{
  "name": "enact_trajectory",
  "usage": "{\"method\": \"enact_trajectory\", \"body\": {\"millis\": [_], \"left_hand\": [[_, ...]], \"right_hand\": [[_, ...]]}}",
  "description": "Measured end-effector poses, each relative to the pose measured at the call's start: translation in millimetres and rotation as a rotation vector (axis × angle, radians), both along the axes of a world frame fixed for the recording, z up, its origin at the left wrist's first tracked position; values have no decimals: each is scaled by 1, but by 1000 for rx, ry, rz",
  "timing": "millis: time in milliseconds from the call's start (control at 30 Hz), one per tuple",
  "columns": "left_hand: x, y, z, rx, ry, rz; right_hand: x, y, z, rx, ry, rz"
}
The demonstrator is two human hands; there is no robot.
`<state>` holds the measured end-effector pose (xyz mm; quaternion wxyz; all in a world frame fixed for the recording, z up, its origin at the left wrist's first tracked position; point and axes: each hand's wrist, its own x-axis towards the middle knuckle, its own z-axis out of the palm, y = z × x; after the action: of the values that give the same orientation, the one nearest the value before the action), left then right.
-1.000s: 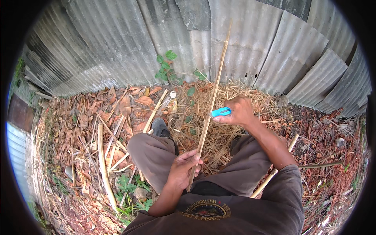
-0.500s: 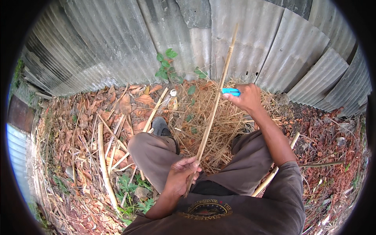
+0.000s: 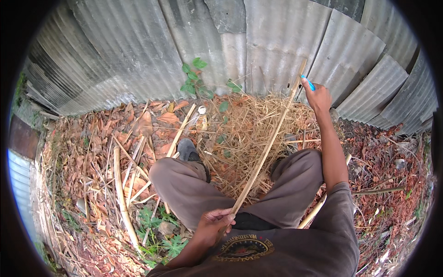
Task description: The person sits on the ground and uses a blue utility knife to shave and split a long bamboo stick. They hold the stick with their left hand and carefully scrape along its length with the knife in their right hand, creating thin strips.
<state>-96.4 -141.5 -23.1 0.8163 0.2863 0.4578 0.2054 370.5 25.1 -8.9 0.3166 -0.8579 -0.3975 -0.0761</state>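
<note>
My left hand (image 3: 211, 225) grips the near end of a long thin bamboo strip (image 3: 267, 145), close to my belly. The strip slants up and to the right, between my knees, toward the corrugated metal wall (image 3: 138, 51). My right hand (image 3: 317, 96) is stretched out along the strip's far end and holds a small blue-handled tool (image 3: 309, 84) against it. Only the blue handle shows; any blade is hidden by the fingers. Below the strip, a heap of pale dry shavings (image 3: 249, 124) lies on the ground in front of me.
Other bamboo strips (image 3: 121, 194) lie among dry leaves to my left, and one strip (image 3: 318, 205) lies by my right thigh. My dark shoe (image 3: 187, 150) rests near the shavings. Green weeds (image 3: 196, 78) grow at the foot of the wall.
My right hand has slid outward along the strip with the blue tool, from about its middle to near its far tip. The left hand has stayed at the near end.
</note>
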Motion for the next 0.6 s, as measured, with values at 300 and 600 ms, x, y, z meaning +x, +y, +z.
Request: {"method": "enact_trajectory", "body": {"millis": [300, 600], "left_hand": [[20, 29, -8, 159, 40, 259], [54, 48, 0, 256, -40, 286]], "right_hand": [[-95, -34, -3, -33, -288, 612], [-135, -31, -5, 165, -430, 845]]}}
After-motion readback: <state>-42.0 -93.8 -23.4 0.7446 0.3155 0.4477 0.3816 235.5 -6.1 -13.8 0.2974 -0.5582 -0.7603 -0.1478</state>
